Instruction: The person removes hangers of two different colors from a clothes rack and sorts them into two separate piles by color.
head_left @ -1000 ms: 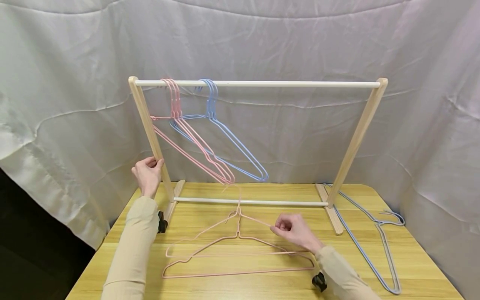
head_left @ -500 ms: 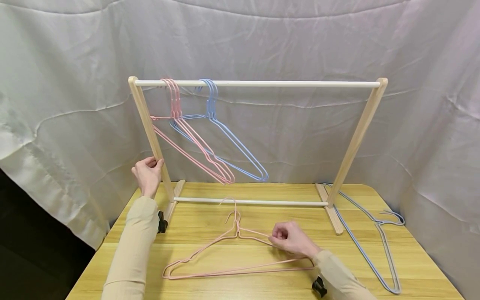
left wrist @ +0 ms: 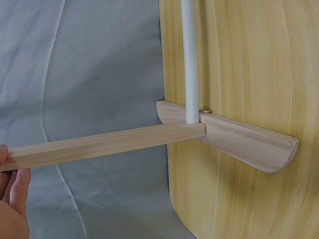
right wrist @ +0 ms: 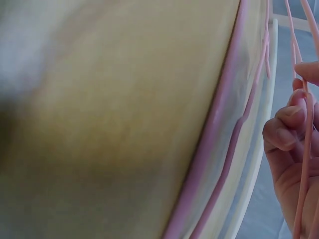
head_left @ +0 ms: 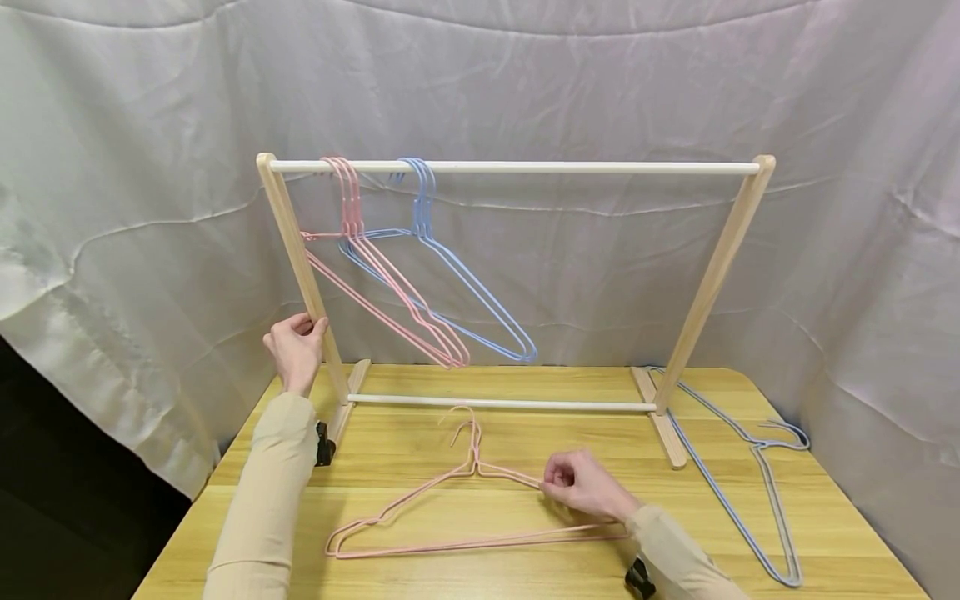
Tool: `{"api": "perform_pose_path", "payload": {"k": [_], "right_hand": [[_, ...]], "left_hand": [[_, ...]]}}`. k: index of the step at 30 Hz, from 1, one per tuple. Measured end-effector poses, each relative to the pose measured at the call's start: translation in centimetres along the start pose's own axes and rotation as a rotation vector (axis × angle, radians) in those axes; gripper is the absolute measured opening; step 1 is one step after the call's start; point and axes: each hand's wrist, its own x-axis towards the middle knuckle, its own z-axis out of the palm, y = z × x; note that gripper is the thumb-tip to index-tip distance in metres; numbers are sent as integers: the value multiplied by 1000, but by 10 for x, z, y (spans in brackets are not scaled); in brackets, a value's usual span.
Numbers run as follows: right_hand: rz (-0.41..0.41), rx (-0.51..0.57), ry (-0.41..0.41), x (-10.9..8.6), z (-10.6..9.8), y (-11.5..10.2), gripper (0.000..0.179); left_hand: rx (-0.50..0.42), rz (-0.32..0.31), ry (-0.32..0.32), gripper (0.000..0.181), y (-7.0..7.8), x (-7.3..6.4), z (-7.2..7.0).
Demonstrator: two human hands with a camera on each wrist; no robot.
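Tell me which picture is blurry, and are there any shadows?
Right wrist view: the table is very blurry, the right hand clearer; head view: evenly lit and mostly sharp, with a faint shadow on the table beside the left sleeve; left wrist view: the rack looks crisp, with soft shadow near its foot.

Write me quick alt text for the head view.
A right hand pinches one of two overlapping pink hangers over a wooden table while the left hand grips a rack's left post. Pink and blue hangers hang from its rail; more blue hangers lie at right.
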Motion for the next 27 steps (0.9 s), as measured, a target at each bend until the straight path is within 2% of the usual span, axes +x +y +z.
{"api": "perform_pose_path", "payload": {"k": [9,19,27], "right_hand": [[61,-5,-31,-2,3,2,13],[34,-17,-31,-3,2,0,16],[55,-6,-38,-4,2,0,17]], "left_hand": [[14,0,0,31,0,1,0],[7,-8,-2,31,1,0,0],[1,-8,3,30,-1,1,1]]}}
